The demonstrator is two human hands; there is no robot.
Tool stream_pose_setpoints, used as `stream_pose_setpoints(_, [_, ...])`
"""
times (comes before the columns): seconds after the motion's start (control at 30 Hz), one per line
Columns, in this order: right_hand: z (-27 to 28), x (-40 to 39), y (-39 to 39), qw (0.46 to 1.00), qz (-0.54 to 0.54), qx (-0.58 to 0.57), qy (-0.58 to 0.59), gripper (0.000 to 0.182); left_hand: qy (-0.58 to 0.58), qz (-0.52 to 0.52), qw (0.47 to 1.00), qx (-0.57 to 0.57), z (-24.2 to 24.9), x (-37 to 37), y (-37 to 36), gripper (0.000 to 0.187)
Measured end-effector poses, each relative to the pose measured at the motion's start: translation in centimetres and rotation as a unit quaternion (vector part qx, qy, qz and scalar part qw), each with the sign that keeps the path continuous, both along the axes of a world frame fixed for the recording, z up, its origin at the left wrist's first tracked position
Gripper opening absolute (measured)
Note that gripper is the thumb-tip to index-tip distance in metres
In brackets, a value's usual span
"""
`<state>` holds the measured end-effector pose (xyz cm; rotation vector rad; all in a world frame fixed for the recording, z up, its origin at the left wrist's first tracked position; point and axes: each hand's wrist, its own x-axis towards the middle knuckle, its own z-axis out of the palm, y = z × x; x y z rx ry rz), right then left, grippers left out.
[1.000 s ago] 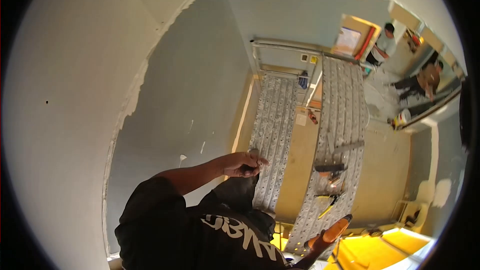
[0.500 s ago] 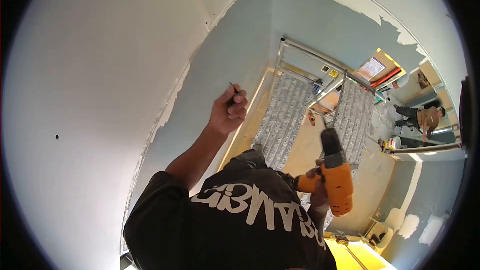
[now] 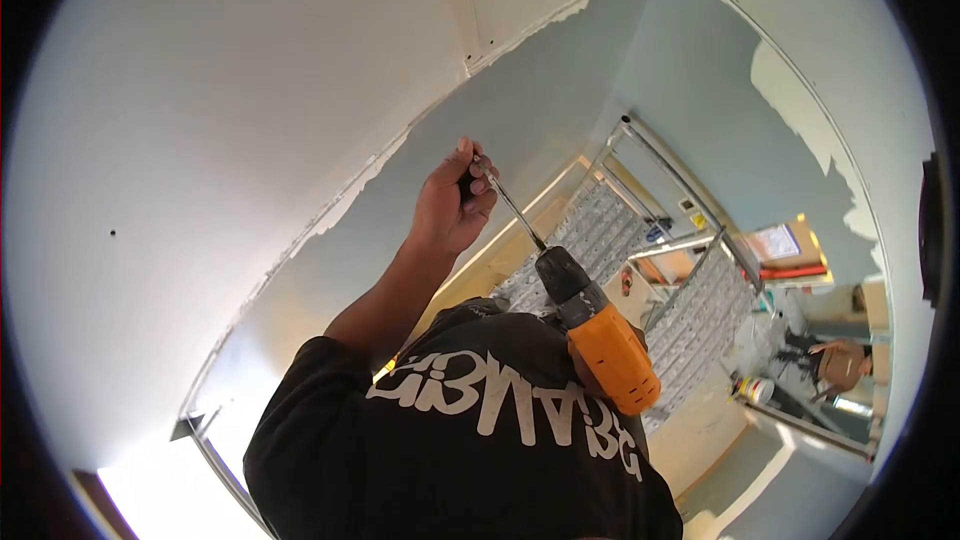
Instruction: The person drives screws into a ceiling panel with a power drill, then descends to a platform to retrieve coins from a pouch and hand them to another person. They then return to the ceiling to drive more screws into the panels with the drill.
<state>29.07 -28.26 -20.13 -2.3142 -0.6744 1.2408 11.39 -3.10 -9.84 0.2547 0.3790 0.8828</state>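
Note:
My left hand (image 3: 447, 202) is raised on the left, its fingers closed round small dark screws that are mostly hidden. Near its thumb and fingertips lies the tip of a long metal driver bit (image 3: 514, 208). The bit is fitted in the black chuck of an orange cordless drill (image 3: 612, 355), which tilts up toward the left hand. Mostly hidden behind the drill is my right hand (image 3: 586, 370), closed on its handle.
A white ceiling panel (image 3: 240, 120) with screw holes is overhead, bordering a blue-grey wall (image 3: 530, 90). Below stands metal scaffolding (image 3: 685, 175) with perforated platforms (image 3: 700, 330). Farther right are a person in a brown shirt (image 3: 842, 365) and a white bucket (image 3: 756, 389).
The drill has swung up and left, bringing its bit to the left hand's fingers. The left hand stays raised and has turned slightly. The view has tilted, showing a bright area at lower left.

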Motion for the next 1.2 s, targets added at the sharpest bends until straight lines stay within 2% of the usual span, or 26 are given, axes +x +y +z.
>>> stream_pose_setpoints(0.13, [0.1,5.3,5.4,0.994,0.023,-0.109,0.019,0.032,0.023,0.057,0.997,0.035,1.1,1.6,0.1,0.021])
stream_pose_setpoints(0.23, [0.1,8.1,8.4,0.98,0.03,-0.195,0.03,0.029,-0.014,0.113,0.992,0.044,1.5,3.1,-0.4,0.021])
stream_pose_setpoints(0.33, [0.3,10.5,11.2,0.96,0.033,-0.278,0.033,0.025,0.074,0.16,0.983,0.048,1.0,3.9,-0.3,0.02])
stream_pose_setpoints(0.47, [0.3,12.7,13.5,0.919,0.03,-0.393,0.033,0.021,0.116,0.204,0.97,0.059,1.7,5.6,-1.2,0.02])
stream_pose_setpoints(0.5, [0.7,13.1,10.9,0.97,0.148,-0.186,0.045,0.021,0.116,0.208,0.97,0.056,2.4,6.1,-1.5,0.02])
stream_pose_setpoints(0.57, [1.3,14.3,9.8,0.973,0.218,-0.059,0.049,0.021,0.108,0.211,0.971,0.032,2.5,6.7,-1.6,0.019])
stream_pose_setpoints(0.73, [3.2,16.5,9.6,0.966,0.256,0.021,0.034,0.023,0.12,0.201,0.969,-0.078,-1.3,4.9,0.7,0.022])
stream_pose_setpoints(0.83, [4.3,17.2,9.6,0.967,0.249,0.046,0.011,0.024,0.143,0.156,0.975,-0.074,-3.9,2.1,3.0,0.024])
stream_pose_setpoints(0.9, [4.6,17.4,9.3,0.969,0.241,0.06,-0.001,0.024,0.272,0.2,0.941,0.009,-3.7,1.7,4.5,0.027])
stream_pose_setpoints(0.93, [4.8,17.4,9.2,0.969,0.238,0.06,-0.006,0.024,0.335,0.22,0.915,0.049,-3.4,1.4,5.0,0.028])
stream_pose_setpoints(0.97, [5.0,17.4,9.2,0.97,0.235,0.064,-0.01,0.025,0.443,0.244,0.85,0.148,-3.2,1.2,5.5,0.03])
stream_pose_setpoints(1.03, [5.3,17.1,9.2,0.97,0.235,0.066,-0.021,0.025,0.613,0.274,0.658,0.34,-2.3,1.0,7.0,0.034])
stream_pose_setpoints(1.07, [5.5,17.0,9.3,0.969,0.236,0.066,-0.026,0.026,0.628,0.283,0.563,0.457,-1.5,0.6,7.8,0.035])
stream_pose_setpoints(1.13, [5.7,16.3,9.7,0.966,0.248,0.059,-0.034,0.026,0.612,0.284,0.339,0.655,2.1,0.0,9.2,0.036])
stream_pose_setpoints(1.2, [5.8,15.5,10.7,0.962,0.265,0.05,-0.04,0.027,0.532,0.304,0.241,0.753,4.7,-0.1,11.3,0.034])
